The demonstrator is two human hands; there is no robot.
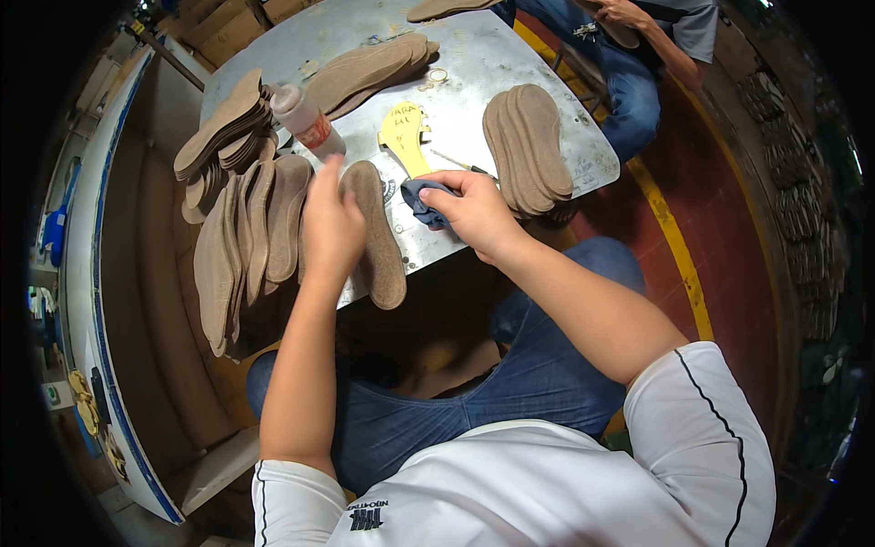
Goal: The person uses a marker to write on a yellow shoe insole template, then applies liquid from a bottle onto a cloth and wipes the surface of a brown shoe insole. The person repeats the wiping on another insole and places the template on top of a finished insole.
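Note:
My left hand [330, 223] grips a brown shoe insole [378, 242] by its left edge, holding it against the near edge of the grey metal table [474, 73]. My right hand [474, 211] is closed on a dark blue cloth [424, 199] just right of that insole. A yellow insole-shaped template [406, 135] lies flat beyond the cloth. A clear bottle with a red band [305, 120] stands just beyond my left hand.
Fanned stacks of brown insoles lie at the left [241, 232], far left [223, 128], back [369, 68] and right [530, 146] of the table. Another person in jeans [629, 82] sits at the far side. A yellow floor line [674, 246] runs on the right.

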